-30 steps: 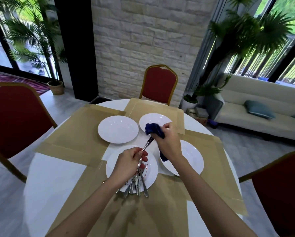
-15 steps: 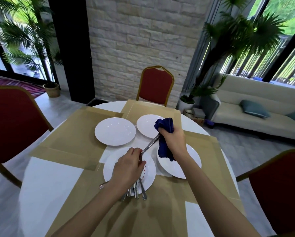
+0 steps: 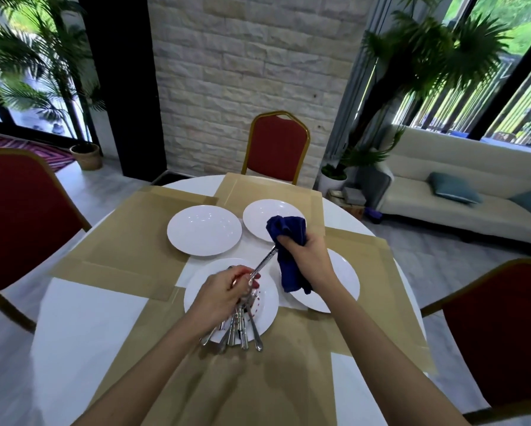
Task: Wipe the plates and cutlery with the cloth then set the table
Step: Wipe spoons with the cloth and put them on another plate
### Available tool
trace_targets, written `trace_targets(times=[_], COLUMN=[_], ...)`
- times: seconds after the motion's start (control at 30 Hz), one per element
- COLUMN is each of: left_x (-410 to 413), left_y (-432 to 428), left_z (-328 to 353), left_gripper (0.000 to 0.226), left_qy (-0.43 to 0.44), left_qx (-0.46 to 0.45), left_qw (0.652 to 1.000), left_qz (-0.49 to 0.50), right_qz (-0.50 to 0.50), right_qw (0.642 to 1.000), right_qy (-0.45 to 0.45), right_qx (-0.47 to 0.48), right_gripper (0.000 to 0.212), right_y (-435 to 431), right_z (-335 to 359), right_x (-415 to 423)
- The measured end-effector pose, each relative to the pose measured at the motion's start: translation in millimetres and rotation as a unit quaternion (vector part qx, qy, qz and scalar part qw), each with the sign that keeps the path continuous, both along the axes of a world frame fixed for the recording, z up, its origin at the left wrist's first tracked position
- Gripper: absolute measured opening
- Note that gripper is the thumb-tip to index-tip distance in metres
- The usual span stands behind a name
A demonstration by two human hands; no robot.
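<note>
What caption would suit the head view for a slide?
Right hand wraps the blue cloth round one utensil while left hand grips the cutlery bundle above a white plate.

Four white plates cluster mid-frame: upper-left plate [image 3: 204,230], upper-right plate [image 3: 258,216], lower-left plate [image 3: 268,315], lower-right plate [image 3: 341,281]. A dark blue cloth [image 3: 287,232], bunched, wraps one slanting utensil [image 3: 264,262]. A silver cutlery bundle [image 3: 242,330] fans over the lower-left plate's near rim.

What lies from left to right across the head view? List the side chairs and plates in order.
left red chair → far-left plate → far-middle plate → right plate → right red chair. The near plate under the cutlery overlaps the far-left one, so it is omitted.
</note>
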State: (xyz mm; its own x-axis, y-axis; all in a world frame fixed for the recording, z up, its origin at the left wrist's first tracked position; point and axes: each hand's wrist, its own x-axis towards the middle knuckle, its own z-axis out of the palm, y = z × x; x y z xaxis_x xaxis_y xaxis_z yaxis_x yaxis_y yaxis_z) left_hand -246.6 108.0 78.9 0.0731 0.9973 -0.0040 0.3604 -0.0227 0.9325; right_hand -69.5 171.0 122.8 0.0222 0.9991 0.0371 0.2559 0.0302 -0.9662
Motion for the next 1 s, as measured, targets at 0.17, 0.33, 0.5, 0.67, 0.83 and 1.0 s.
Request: trace_targets(times=[0.17, 0.33, 0.5, 0.67, 0.83, 1.0], left_x=[3.6, 8.8, -11.1, -41.6, -75.2, -89.5], left_y=[5.9, 26.7, 56.9, 94.8, 127.3, 157.3], left_z=[-12.3, 5.1, -4.4, -32.0, -66.1, -93.6], left_gripper=[0.016, 0.047, 0.025, 0.027, 0.029, 0.036], left_qy=[0.193, -0.348, -0.347, -0.198, -0.001, 0.073], left_qx=[0.153, -0.263, -0.293, -0.314, -0.23, -0.198], left_qw=[0.961, 0.892, 0.883, 0.907, 0.955, 0.964], left_qz=[0.122, 0.119, 0.12, 0.2, 0.186, 0.161], right_qz=[-0.047, 0.063, 0.155, 0.075, -0.009, -0.041], right_qw=[0.998, 0.996, 0.984, 0.964, 0.86, 0.779], right_qy=[0.005, 0.054, 0.066, 0.109, 0.333, 0.534], right_qx=[0.035, 0.021, -0.063, -0.229, -0.386, -0.325], right_gripper=[0.013, 0.014, 0.012, 0.021, 0.022, 0.034], right_y=[-3.9, -20.7, -23.9, -1.7, 12.5, 23.4], right_z=[-12.6, -21.0, -40.7, -74.2, -103.5, -136.3], right_x=[-9.8, -15.0, -14.6, -9.3, 1.0, 11.0])
